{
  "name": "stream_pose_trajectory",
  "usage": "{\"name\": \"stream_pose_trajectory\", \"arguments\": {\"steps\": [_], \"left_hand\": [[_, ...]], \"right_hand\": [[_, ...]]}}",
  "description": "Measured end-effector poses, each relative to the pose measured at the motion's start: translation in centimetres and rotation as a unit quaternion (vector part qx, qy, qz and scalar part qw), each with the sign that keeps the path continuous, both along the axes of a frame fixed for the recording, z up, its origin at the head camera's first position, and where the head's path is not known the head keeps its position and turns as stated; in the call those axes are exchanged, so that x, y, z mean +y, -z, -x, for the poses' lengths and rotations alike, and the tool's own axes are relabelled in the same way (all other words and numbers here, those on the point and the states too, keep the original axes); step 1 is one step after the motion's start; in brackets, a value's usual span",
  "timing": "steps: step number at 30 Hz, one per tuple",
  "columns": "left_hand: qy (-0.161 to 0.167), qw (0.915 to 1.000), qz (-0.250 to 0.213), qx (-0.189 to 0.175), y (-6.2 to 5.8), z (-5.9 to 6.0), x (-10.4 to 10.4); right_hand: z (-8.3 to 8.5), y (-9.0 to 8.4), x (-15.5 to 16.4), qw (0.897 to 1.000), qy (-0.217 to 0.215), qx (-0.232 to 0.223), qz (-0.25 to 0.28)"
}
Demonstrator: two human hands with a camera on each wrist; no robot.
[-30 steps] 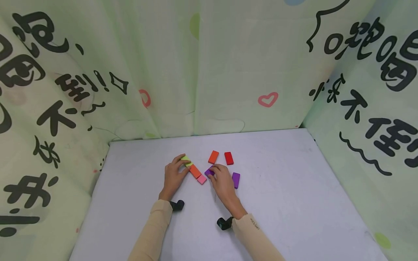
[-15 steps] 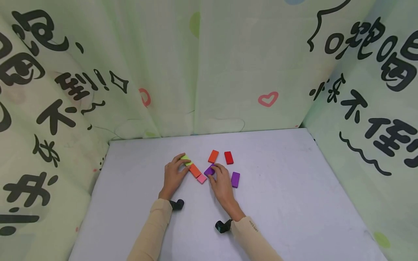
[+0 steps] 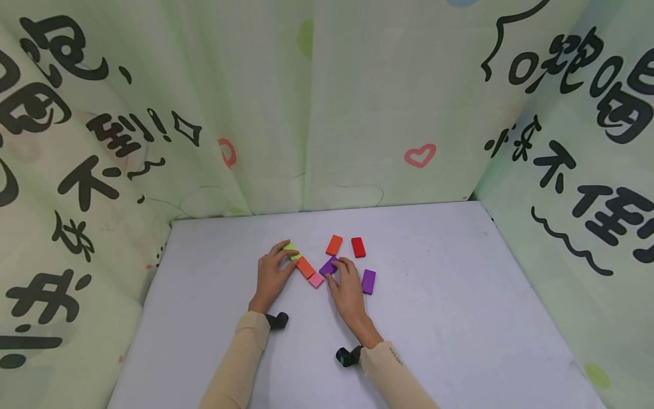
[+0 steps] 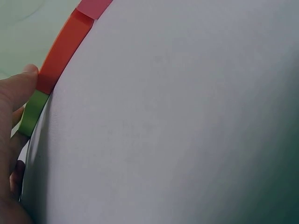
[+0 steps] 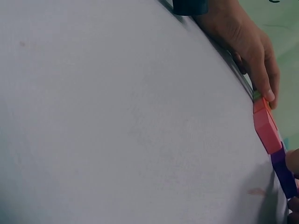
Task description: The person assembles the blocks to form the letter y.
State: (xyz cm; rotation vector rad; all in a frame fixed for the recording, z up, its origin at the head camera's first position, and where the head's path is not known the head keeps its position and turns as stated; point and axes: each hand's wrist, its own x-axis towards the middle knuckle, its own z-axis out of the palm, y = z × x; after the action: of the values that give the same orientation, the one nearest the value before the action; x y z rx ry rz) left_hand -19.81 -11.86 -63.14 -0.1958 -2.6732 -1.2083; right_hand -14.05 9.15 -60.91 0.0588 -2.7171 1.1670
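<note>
Head view: curtain [image 3: 357, 102] bears large black Chinese characters.

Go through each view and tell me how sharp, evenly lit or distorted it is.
Head view: sharp, soft even light, faint shadows under the left hand and right hand, curtain edges bowed by the wide lens. Left wrist view: close and soft, table dimming toward the right, orange block curved along the edge. Right wrist view: table bulges strongly, purple block slightly blurred.

two orange blocks [image 3: 334, 245], two purple blocks [image 3: 368, 282], one red block [image 3: 358, 247], one pink block [image 3: 315, 280], one green block [image 3: 292, 251]
</note>
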Motion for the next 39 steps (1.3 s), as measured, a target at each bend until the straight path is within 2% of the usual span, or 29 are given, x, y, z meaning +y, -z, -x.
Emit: {"name": "stream_pose_trajectory", "arguments": {"steps": [18, 39], "left_hand": [[-0.002, 1.0000, -0.002, -0.007, 0.0, 0.0, 0.1], [-0.006, 1.0000, 0.002, -0.001, 0.1, 0.0, 0.2]], "right_hand": [[-0.4, 1.0, -0.1, 0.999, -0.001, 0.016, 0.035], [-0.4, 1.5, -0.2, 1.000, 0.002, 0.025, 0.012]]}}
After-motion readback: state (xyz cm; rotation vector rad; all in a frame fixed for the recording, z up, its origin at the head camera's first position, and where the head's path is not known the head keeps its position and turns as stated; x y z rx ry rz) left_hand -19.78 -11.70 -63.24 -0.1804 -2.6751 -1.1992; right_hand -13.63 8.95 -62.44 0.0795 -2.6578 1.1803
